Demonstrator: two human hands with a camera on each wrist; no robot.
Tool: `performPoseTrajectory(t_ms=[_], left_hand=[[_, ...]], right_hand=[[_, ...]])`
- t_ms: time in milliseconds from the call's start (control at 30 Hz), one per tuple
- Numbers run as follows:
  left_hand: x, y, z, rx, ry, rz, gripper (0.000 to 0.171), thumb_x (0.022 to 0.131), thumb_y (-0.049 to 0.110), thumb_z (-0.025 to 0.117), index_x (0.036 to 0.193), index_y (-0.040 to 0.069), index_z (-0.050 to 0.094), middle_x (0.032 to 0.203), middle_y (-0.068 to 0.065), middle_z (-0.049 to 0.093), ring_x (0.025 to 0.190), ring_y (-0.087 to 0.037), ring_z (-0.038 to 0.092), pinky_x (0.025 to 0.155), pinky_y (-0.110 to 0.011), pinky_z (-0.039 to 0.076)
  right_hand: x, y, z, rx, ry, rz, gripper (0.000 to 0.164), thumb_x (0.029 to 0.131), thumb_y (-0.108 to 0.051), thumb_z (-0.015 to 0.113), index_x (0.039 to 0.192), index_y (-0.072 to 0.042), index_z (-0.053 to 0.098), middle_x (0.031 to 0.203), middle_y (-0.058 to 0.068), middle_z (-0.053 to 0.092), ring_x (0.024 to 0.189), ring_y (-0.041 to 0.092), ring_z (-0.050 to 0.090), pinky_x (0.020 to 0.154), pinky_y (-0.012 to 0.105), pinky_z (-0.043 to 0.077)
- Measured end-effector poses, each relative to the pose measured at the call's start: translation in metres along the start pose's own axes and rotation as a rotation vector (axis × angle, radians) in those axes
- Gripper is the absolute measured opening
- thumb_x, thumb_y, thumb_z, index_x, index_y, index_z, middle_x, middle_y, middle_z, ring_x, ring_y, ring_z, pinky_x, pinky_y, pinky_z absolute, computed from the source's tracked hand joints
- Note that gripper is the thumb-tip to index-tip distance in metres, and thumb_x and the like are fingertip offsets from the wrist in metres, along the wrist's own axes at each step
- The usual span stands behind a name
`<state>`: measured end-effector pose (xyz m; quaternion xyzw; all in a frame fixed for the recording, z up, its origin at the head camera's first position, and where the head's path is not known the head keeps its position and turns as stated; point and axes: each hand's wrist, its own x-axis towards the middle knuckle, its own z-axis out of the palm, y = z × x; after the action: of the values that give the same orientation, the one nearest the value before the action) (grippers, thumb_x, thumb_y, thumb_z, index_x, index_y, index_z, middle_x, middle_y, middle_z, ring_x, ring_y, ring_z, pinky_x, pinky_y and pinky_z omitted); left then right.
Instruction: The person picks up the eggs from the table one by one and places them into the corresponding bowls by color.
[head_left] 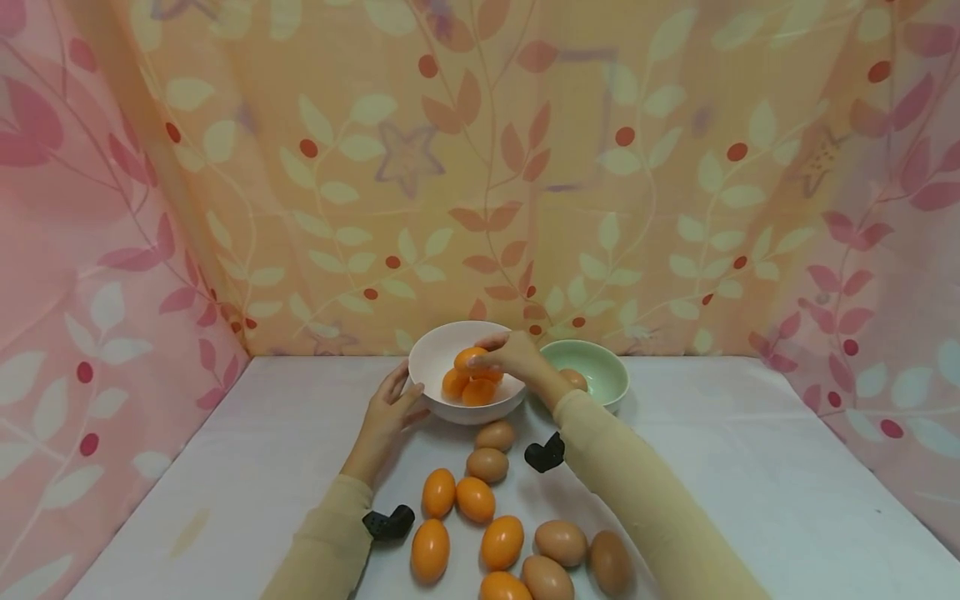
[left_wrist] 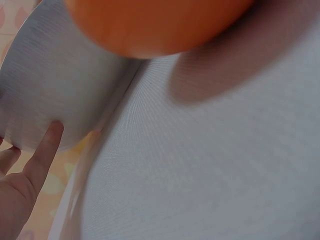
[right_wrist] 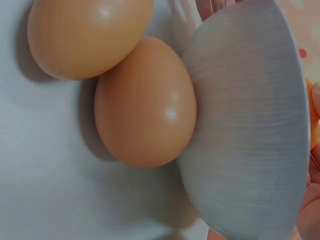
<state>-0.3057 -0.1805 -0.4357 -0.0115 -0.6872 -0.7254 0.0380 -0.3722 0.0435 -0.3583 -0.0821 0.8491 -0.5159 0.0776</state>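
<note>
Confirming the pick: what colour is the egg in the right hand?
Orange; the egg in the right hand shows best in the head view.

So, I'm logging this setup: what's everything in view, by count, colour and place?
Table: one, white, foreground
Backdrop: one, patterned orange, behind table
Side cloths: two, pink, left and right
Large bowl: one, whitish, table's far middle
Small bowl: one, green, right of large bowl
Loose orange eggs: five, orange, on table
Loose brown eggs: five, brown, on table
Large-bowl eggs: at least three, orange, inside
Small-bowl egg: at least one, brown, inside
Held egg: one, orange, at large bowl
Wrist pieces: two, black, one per wrist
Sleeves: two, beige, both arms
Left hand: one, against large bowl's outside
Right hand: one, on held egg
</note>
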Motion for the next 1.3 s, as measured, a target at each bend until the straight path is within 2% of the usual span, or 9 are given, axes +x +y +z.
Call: performPoseTrajectory(t_ms=[167,300,600,800,1033,1300], left_hand=[[0.001,-0.001,0.001,-0.008,0.002,-0.006,0.061,0.102,0.015,0.056,0.157,0.012,0.030,0.166,-0.009,0.024,0.144,-0.036,0.039,0.097,-0.050,0.056],[0.001,-0.001,0.002,-0.004,-0.007,-0.001,0.061,0.102,0.015,0.055,0.157,0.012,0.029,0.165,-0.010,0.024,0.145,-0.036,0.037,0.099,-0.052,0.054],[0.001,-0.001,0.003,-0.001,-0.013,-0.007,0.062,0.103,0.015,0.054,0.158,0.012,0.025,0.166,-0.010,0.022,0.145,-0.038,0.037,0.100,-0.052,0.053],[-0.001,0.001,0.002,-0.010,-0.011,0.000,0.061,0.103,0.015,0.053,0.158,0.012,0.026,0.166,-0.009,0.023,0.143,-0.037,0.040,0.100,-0.051,0.053],[-0.002,0.001,0.001,0.000,-0.008,-0.002,0.062,0.103,0.016,0.054,0.158,0.012,0.026,0.166,-0.009,0.022,0.144,-0.037,0.038,0.101,-0.052,0.052],[0.000,0.000,0.002,0.003,-0.007,-0.004,0.062,0.103,0.016,0.054,0.158,0.010,0.025,0.166,-0.010,0.021,0.144,-0.038,0.039,0.100,-0.052,0.053]], right_hand=[[0.003,0.004,0.000,-0.024,0.024,-0.015,0.041,0.079,-0.028,0.085,0.115,-0.010,0.075,0.115,0.007,0.074,0.106,0.020,0.063,0.090,0.029,0.057],[0.003,0.008,0.001,-0.046,0.040,-0.038,0.040,0.081,-0.026,0.084,0.115,-0.008,0.074,0.114,0.009,0.074,0.106,0.021,0.061,0.091,0.029,0.055],[0.007,0.012,0.004,-0.049,0.085,-0.024,0.038,0.077,-0.025,0.086,0.110,-0.008,0.076,0.111,0.008,0.075,0.107,0.021,0.061,0.086,0.027,0.055],[0.009,0.014,0.007,-0.092,0.089,-0.034,0.040,0.076,-0.025,0.086,0.111,-0.007,0.076,0.107,0.009,0.076,0.100,0.021,0.065,0.089,0.028,0.056],[0.009,0.014,0.010,-0.068,0.085,-0.038,0.039,0.076,-0.017,0.085,0.111,-0.004,0.075,0.108,0.011,0.075,0.102,0.023,0.064,0.095,0.032,0.055],[0.007,0.013,0.011,-0.126,0.087,-0.041,0.038,0.076,-0.018,0.087,0.109,-0.005,0.075,0.105,0.010,0.074,0.093,0.020,0.062,0.084,0.026,0.057]])
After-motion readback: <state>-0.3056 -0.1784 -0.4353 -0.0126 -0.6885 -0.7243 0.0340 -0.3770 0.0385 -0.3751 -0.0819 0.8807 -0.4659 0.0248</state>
